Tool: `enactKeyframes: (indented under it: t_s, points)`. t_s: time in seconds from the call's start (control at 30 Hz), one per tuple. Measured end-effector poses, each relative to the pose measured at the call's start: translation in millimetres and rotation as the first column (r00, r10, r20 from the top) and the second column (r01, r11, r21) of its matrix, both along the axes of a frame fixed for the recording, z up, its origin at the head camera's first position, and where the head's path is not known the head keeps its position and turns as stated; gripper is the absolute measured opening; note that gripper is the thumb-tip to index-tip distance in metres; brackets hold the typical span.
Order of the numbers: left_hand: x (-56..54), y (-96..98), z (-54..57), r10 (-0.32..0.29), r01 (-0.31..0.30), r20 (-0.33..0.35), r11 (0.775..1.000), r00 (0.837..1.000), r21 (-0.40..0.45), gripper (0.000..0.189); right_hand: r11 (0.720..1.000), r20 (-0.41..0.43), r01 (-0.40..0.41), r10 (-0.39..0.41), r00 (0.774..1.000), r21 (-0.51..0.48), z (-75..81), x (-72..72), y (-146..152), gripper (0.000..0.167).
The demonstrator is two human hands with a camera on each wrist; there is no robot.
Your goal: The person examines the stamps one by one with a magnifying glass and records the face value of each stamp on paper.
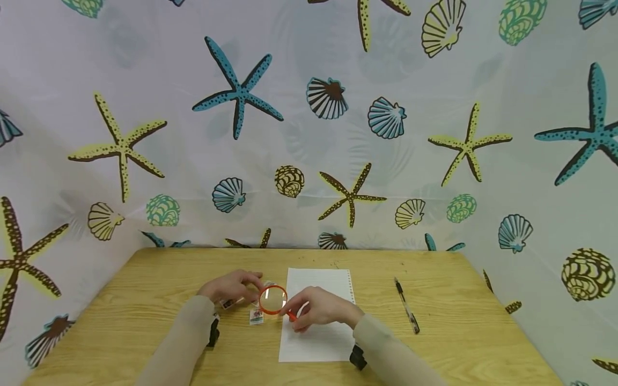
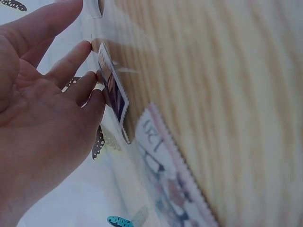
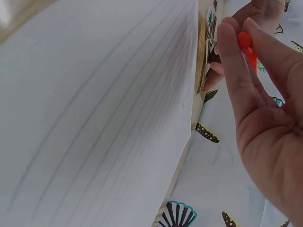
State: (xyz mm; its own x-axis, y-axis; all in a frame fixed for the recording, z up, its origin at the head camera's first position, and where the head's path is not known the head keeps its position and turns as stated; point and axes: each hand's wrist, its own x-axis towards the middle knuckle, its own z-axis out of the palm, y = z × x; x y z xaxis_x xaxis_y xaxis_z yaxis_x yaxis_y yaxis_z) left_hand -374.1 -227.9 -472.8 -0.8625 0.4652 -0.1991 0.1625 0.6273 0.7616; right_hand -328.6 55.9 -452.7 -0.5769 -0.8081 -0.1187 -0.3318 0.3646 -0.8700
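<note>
My right hand (image 1: 322, 308) pinches the red-orange handle (image 3: 245, 40) of a magnifying glass (image 1: 273, 299) between thumb and fingers. Its round lens is over the area just left of the paper, close to the fingertips of my left hand (image 1: 232, 286). That left hand reaches down among several small postage stamps, its fingertips at the wood beside a dark-pictured stamp (image 2: 113, 90). Nearer the left wrist camera lies a stamp marked 120 (image 2: 165, 177). Another stamp (image 1: 256, 317) lies just below the lens in the head view. The left hand partly covers some stamps.
A lined sheet of paper (image 1: 314, 346) lies under the right hand, its torn-hole edge on the right. Farther right is a black-capped clear pen (image 1: 407, 305). A white cloth with starfish and shells (image 1: 289, 225) hangs around the wooden table (image 1: 458, 332).
</note>
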Motion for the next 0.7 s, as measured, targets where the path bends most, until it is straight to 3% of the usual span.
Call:
enactKeyframes:
  t_s: [0.2, 0.4, 0.7]
  points:
    - [1.9, 1.9, 1.5, 0.063, -0.060, -0.067, 0.997, 0.996, 0.052, 0.017, 0.998, -0.022, 0.065, -0.065, 0.998, -0.002, -1.5, -1.9, 14, 0.030]
    - [2.3, 7.3, 3.8, 0.168, -0.161, -0.122, 0.985, 0.978, 0.066, 0.020, 0.991, -0.040, 0.132, -0.132, 0.990, -0.012, 1.0, -5.0, 29, 0.031]
    - [3.1, 16.9, 5.5, 0.239, -0.227, -0.183, 0.970, 0.954, 0.080, 0.024, 0.977, -0.063, 0.213, -0.214, 0.975, -0.016, -2.0, -8.5, 47, 0.034]
